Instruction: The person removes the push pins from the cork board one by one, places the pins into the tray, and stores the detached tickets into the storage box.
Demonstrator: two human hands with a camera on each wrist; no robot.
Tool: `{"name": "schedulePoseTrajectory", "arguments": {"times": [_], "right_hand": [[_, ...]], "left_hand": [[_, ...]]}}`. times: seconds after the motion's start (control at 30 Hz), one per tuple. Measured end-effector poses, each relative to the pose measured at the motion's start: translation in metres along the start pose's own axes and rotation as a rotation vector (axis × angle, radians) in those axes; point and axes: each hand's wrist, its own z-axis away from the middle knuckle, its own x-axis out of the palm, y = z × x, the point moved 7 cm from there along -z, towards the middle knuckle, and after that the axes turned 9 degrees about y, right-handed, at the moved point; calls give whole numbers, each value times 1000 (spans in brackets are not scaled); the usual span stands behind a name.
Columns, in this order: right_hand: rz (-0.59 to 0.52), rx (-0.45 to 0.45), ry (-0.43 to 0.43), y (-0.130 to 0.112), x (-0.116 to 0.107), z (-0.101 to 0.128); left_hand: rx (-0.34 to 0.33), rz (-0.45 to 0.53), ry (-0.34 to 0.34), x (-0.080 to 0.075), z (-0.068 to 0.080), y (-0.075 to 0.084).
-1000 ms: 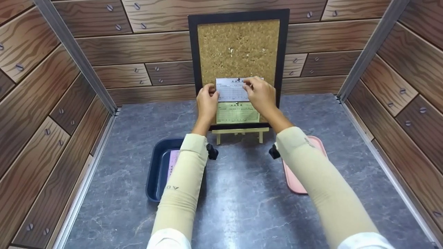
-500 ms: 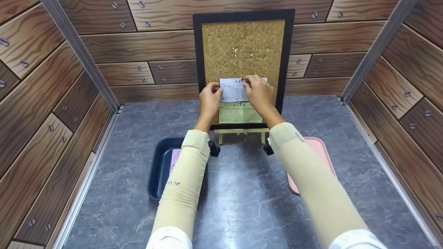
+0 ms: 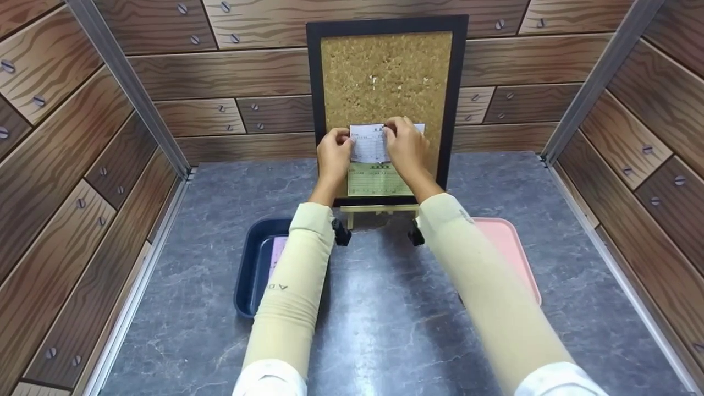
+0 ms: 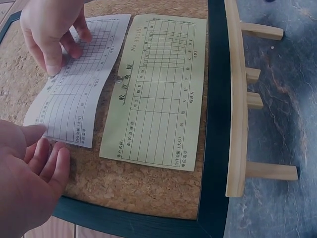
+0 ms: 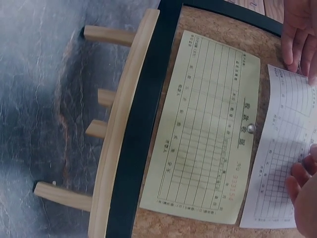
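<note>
- My left hand (image 3: pixel 333 157) pinches the left edge of the white slip (image 3: pixel 367 147), which is against the cork board (image 3: pixel 385 77), centre of the frame.
- My right hand (image 3: pixel 407 147) touches this slip near its top, fingers bent; whether they grip something, I cannot tell.
- Just below is a green slip (image 3: pixel 371 179) with a pin (image 5: pixel 251 128).
- On the counter (image 3: pixel 374 308), a blue tray (image 3: pixel 241 286) stands lower left, a pink tray (image 3: pixel 509 242) lower right.

2 cream sleeves (image 3: pixel 285 311) with small dark markings (image 3: pixel 276 287), white sleeve ends (image 3: pixel 269 379); 2 black wrist-worn pieces (image 3: pixel 341 233)
</note>
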Motion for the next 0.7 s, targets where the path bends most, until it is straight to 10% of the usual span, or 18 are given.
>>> {"name": "schedulePoseTrajectory", "arguments": {"times": [0.7], "right_hand": [[15,-32,27,-4,5,-1]], "left_hand": [[-17,0,-13,-4,-6,-3]]}}
